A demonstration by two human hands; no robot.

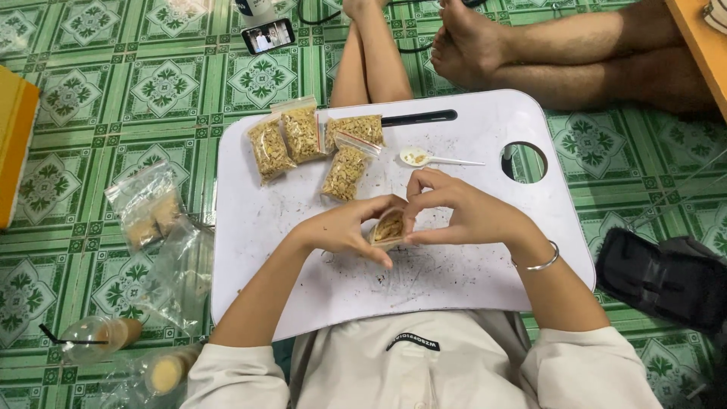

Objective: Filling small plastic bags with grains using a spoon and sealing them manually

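White lap tray [469, 280], left hand [344, 231] and right hand [454, 212] clamped around half-hidden small bag [388, 227].

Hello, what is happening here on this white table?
A person sitting on the green tiled floor holds a small clear bag of yellowish bits with both the left hand and the right hand, over a white lap table. Four filled bags and a white spoon lie beyond it.
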